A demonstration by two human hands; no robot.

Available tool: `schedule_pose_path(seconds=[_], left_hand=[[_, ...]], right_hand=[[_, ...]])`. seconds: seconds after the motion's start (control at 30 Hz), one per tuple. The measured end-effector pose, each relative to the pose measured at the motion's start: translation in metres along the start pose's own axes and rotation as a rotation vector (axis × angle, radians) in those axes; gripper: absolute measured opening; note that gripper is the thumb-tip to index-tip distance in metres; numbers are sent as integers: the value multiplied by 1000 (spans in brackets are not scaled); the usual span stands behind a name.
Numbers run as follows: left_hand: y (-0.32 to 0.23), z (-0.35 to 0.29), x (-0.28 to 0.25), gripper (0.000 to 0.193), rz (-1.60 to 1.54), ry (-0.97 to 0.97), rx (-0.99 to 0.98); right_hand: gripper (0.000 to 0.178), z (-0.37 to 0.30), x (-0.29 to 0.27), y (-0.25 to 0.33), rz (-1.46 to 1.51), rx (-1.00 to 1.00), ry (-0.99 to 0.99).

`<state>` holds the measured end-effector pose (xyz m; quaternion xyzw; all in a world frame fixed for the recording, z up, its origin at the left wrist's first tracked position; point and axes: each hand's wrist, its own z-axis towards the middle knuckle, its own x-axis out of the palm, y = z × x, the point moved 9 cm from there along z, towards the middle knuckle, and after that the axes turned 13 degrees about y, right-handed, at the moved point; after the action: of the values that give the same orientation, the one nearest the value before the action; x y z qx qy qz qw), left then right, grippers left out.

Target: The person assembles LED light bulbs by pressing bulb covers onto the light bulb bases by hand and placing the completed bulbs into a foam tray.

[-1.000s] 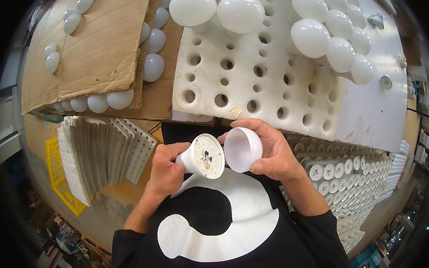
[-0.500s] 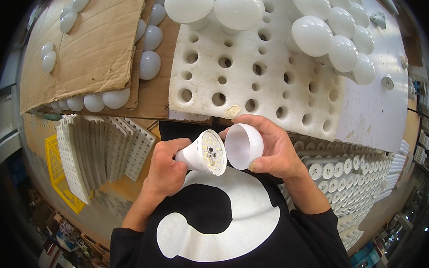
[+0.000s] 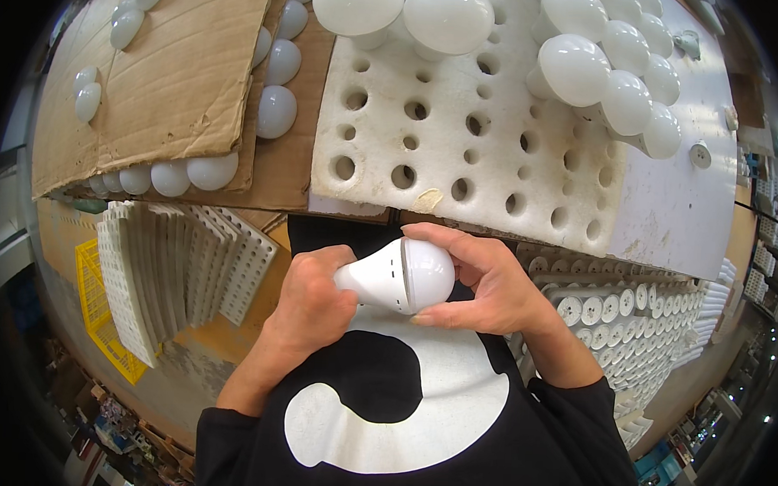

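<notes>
In front of my chest, my left hand (image 3: 315, 294) is closed around the narrow end of a white LED bulb body (image 3: 376, 275). A glossy white dome cover (image 3: 430, 273) sits against the wide rim of that body, a thin seam showing between them. My right hand (image 3: 493, 284) grips the dome from the right, thumb below and fingers above. The circuit board with its LEDs is hidden behind the cover. Just beyond my hands lies a white foam tray (image 3: 365, 184) with rows of round holes.
Finished-looking bulbs (image 3: 574, 70) stand in the foam at the far right, two more at its far left. Cardboard (image 3: 158, 72) on the left carries white domes (image 3: 277, 112). Foam sheets (image 3: 136, 275) lean by a yellow crate (image 3: 91, 295). Rows of bulb bodies (image 3: 612, 307) fill the lower right.
The dome cover, held apart from the bulb body half a second ago, now meets its rim and hides the LED board. My right hand has moved left with it.
</notes>
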<state>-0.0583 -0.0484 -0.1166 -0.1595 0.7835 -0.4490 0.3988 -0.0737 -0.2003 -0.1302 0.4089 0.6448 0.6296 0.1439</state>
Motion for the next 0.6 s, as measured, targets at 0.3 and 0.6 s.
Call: schedule_pose_path(seconds=[0.3,0.6], left_hand=[[0,-3,9,13,69,43,65],[-28,-12,20,17,155,138,225]], right_hand=[[77,-1,10,-8,-123,106,-8],[47,0,39,-49,653,267,-94]])
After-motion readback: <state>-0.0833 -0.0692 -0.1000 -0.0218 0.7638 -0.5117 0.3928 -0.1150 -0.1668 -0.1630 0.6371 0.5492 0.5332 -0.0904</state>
